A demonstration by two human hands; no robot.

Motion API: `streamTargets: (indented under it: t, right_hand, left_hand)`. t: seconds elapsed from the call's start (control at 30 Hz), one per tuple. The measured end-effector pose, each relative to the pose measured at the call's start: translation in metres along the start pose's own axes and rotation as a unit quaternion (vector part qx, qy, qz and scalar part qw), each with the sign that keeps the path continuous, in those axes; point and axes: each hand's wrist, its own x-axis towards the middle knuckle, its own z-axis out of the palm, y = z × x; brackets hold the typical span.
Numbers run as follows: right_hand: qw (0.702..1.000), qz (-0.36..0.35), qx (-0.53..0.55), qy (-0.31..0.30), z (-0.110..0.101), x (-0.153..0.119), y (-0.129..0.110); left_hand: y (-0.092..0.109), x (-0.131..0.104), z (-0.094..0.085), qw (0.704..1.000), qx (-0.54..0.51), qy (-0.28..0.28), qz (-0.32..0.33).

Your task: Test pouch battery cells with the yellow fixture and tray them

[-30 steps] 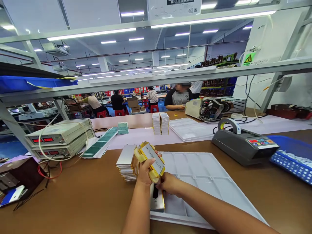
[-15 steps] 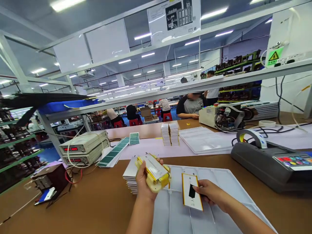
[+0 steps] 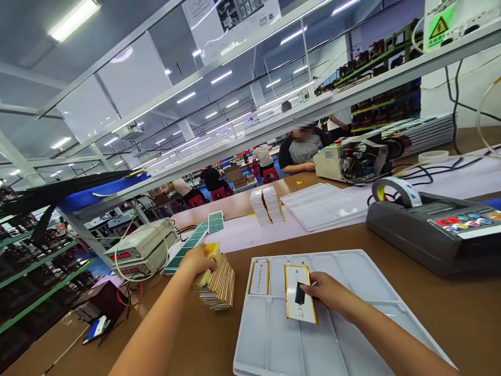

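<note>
My right hand [image 3: 324,293] pinches the edge of a white flat battery [image 3: 291,300] with yellow borders and a black patch on its face. That battery hovers over the white compartment tray [image 3: 250,339]. My left hand [image 3: 195,261] is closed on a yellow holder [image 3: 212,251], at the top of a stack of flat batteries [image 3: 222,284] left of the tray. Whether the battery earlier on the holder is still in it, I cannot tell, because my fingers and the angle hide it. Another flat battery [image 3: 259,278] lies in the tray's far left compartment.
On the right stands a grey tape dispenser [image 3: 426,224] with a tape roll. Farther back are paired battery stacks [image 3: 267,206], white trays [image 3: 323,206] and a machine [image 3: 352,161]. Two meters [image 3: 143,245] and green sheets [image 3: 191,243] stand left. A co-worker [image 3: 301,149] sits opposite.
My left hand has moved left and down with the yellow holder to the battery stack. The battery in the tray shows fully now. My right hand keeps its battery; the view has tilted.
</note>
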Motion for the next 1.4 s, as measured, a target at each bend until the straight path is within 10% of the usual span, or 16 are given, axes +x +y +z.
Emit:
streamTargets:
  t: [0.37,0.5,0.6,0.77,0.97,1.2,1.4]
  right_hand:
    - [0.999,-0.018,-0.021,0.019,-0.005,0.002,0.002]
    - [0.999,-0.023,-0.017,0.018,-0.005,0.006,0.007]
    - [0.999,-0.021,-0.022,0.022,-0.005,0.008,0.007]
    - [0.999,-0.029,-0.011,0.025,-0.007,0.006,0.0]
    - [0.996,-0.081,0.02,0.009,-0.011,0.002,-0.005]
    - [0.989,-0.148,-0.013,0.0,0.014,0.002,-0.032]
    - [0.949,-0.105,-0.296,0.008,0.052,0.019,-0.068]
  left_hand:
    - [0.017,0.001,-0.006,0.996,0.09,0.002,0.021]
    - [0.03,-0.024,-0.009,0.993,0.079,0.055,0.064]
    - [0.029,-0.052,0.014,0.996,-0.042,-0.006,0.085]
    - [-0.016,-0.08,0.093,0.834,-0.442,-0.325,-0.06]
    - [-0.057,-0.075,0.133,0.65,-0.62,-0.416,-0.141]
    - [-0.048,-0.085,0.141,0.601,-0.627,-0.466,-0.172]
    - [-0.051,-0.087,0.14,0.587,-0.664,-0.441,-0.144]
